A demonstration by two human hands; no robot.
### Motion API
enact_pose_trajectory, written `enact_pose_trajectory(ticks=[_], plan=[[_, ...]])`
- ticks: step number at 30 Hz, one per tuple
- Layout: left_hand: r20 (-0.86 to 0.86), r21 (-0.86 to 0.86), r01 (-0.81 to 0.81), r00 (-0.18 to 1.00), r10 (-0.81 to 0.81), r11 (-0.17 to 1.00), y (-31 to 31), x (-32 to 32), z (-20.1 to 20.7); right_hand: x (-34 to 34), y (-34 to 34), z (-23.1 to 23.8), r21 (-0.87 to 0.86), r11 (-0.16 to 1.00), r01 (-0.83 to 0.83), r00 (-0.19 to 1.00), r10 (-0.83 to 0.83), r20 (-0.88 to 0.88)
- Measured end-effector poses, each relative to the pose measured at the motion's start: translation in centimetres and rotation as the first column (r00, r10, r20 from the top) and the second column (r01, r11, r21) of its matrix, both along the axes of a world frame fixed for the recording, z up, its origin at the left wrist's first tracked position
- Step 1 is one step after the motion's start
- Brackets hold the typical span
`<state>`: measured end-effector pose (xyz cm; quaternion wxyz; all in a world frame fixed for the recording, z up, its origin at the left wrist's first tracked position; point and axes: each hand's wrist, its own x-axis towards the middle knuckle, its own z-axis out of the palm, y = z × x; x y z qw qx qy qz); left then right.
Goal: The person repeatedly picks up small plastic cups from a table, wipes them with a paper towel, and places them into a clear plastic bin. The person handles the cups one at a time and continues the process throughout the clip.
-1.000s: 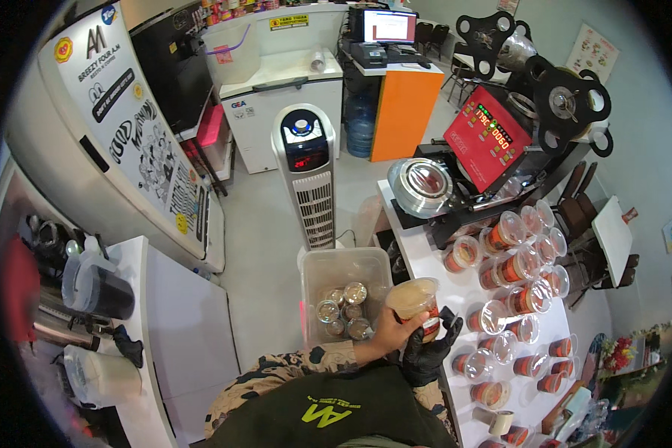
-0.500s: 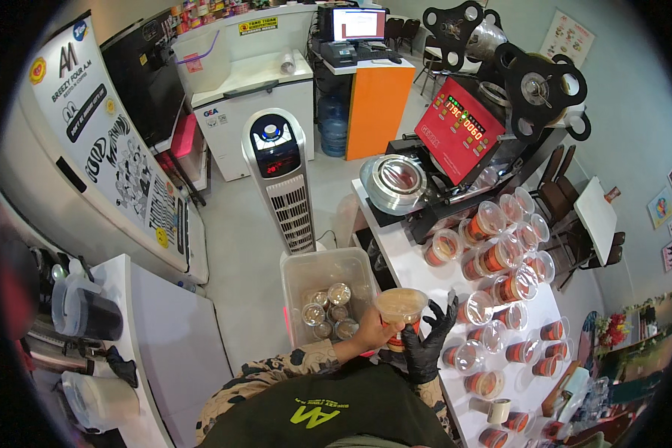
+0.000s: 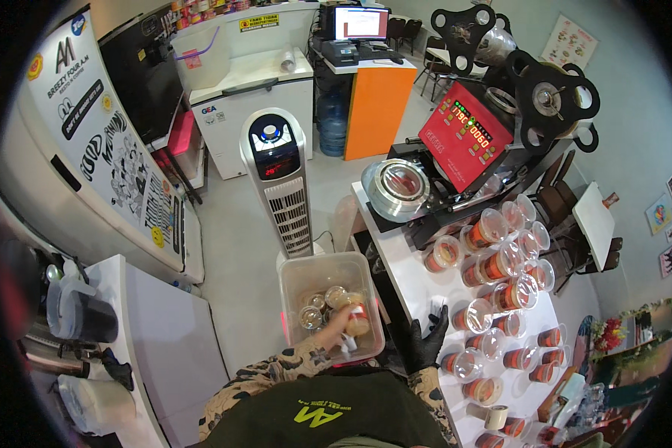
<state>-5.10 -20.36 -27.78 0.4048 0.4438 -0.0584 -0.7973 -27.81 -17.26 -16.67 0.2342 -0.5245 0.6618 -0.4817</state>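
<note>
My bare left hand [image 3: 339, 324] reaches into a clear plastic tub [image 3: 325, 270] and is closed around a sealed cup [image 3: 358, 322] of light brown drink. The cup is tilted among several other sealed cups [image 3: 310, 317] in the tub. A crumpled white thing [image 3: 348, 343] shows beneath the hand; its kind is unclear. My right hand [image 3: 427, 345], in a black glove, lies at the near edge of the white counter [image 3: 409, 280] with its fingers stretched out and nothing gripped. Right of it stand many clear cups with orange-red print [image 3: 474, 317].
A red-fronted cup sealing machine [image 3: 463, 138] sits at the counter's far end. Beyond the tub rises a white tower fan [image 3: 287, 213]. At left are a low white cabinet [image 3: 175, 351] and a tall fridge [image 3: 89, 164]. A tape roll [image 3: 495, 417] lies on the counter's near part.
My left hand has carried the cup from in front of my body down into the tub. My right hand has let go of the cup and moved onto the counter edge.
</note>
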Motion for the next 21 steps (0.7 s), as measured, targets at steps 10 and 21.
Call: enact_pose_trajectory(ticks=[10,21], plan=[[0.295,0.098,0.128,0.943,-0.151,0.987,-4.0,4.6,-6.7,-1.4,0.3,-3.4,-0.122,0.989,-0.082,0.966,0.05,-0.253],[0.274,0.234,0.284,0.898,-0.343,0.93,-3.5,0.8,-17.4,-2.1,0.6,-4.5,-0.066,0.991,-0.112,0.951,0.088,-0.297]])
